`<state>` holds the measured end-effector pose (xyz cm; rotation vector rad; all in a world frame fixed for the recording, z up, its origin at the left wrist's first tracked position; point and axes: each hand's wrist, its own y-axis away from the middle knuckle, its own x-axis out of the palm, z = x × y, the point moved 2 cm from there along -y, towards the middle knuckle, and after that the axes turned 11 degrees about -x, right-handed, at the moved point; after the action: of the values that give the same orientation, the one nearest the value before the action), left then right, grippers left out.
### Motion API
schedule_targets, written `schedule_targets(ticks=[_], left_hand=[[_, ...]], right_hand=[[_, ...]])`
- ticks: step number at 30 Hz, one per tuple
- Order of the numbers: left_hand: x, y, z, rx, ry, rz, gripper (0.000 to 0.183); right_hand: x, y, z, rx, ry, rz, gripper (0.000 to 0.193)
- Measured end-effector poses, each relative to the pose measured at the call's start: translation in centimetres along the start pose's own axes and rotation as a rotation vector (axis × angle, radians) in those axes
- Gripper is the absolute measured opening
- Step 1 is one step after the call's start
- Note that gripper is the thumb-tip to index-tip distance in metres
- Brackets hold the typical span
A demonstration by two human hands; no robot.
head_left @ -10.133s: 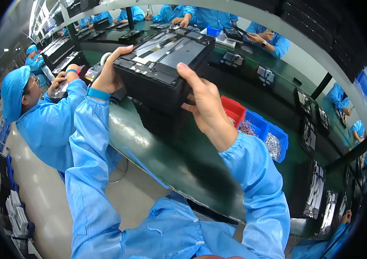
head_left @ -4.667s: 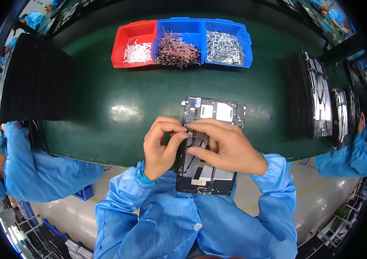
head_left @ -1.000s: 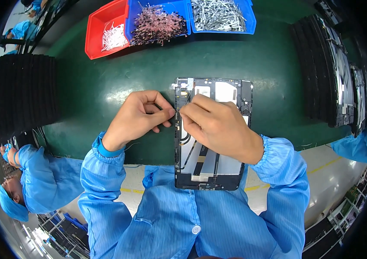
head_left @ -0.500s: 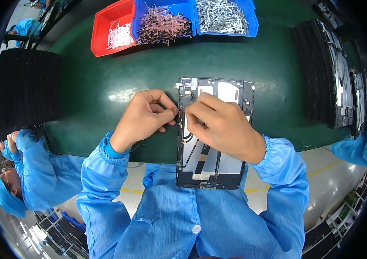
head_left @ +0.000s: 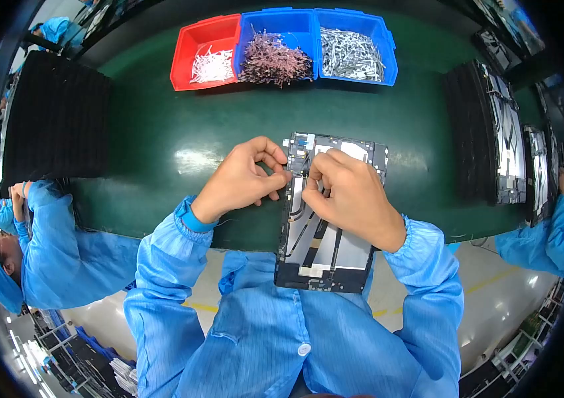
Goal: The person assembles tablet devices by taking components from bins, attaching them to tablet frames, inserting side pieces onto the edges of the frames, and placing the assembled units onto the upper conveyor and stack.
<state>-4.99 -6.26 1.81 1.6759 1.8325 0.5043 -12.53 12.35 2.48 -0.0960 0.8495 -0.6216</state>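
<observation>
An opened tablet (head_left: 308,270) lies lengthwise before me, with pale panels, black strips and small circuit parts showing. Its lower end overhangs the front edge of the green table. My left hand (head_left: 245,176) is at the tablet's upper left edge, thumb and fingers bent together there; what they pinch is too small to make out. Above the tablet's upper middle, my right hand (head_left: 348,192) is closed in a pinch, thumb against forefinger. Whatever sits between those fingertips is hidden. The right hand covers part of the pale panels.
Beyond the tablet stand a red bin (head_left: 182,66) of white strips, a blue bin (head_left: 247,30) of pinkish-brown cables and another blue bin (head_left: 388,50) of silvery strips. Black stacks (head_left: 56,119) rise at left, opened tablets (head_left: 507,139) at right. A co-worker (head_left: 63,252) sits left.
The whole view has shifted, so bins and stacks appear displaced. The tablet lies slightly more slanted. Both hands keep nearly the same pinching pose at its upper part.
</observation>
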Motion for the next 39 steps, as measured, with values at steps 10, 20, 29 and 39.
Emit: schedule_targets(ticks=[10,20,29,39], left_hand=[[0.7,0.4,1.3,0.165,-0.040,-0.159,0.031],[1.5,1.2,1.0,0.410,-0.152,-0.363,0.037],[0.7,-1.3,2.3,0.336,0.268,-0.244,0.025],[0.8,-1.0,2.3,0.341,0.189,-0.243,0.022]], right_hand=[[-6.5,-0.2,-3.1,0.255,-0.120,-0.338,0.019],[-6.3,2.9,-2.2,0.276,0.123,-0.146,0.029],[-9.3,-8.2,-5.1,-0.284,0.742,-0.193,0.015],[-8.9,-9.3,-8.5,-0.162,0.798,-0.033,0.009]])
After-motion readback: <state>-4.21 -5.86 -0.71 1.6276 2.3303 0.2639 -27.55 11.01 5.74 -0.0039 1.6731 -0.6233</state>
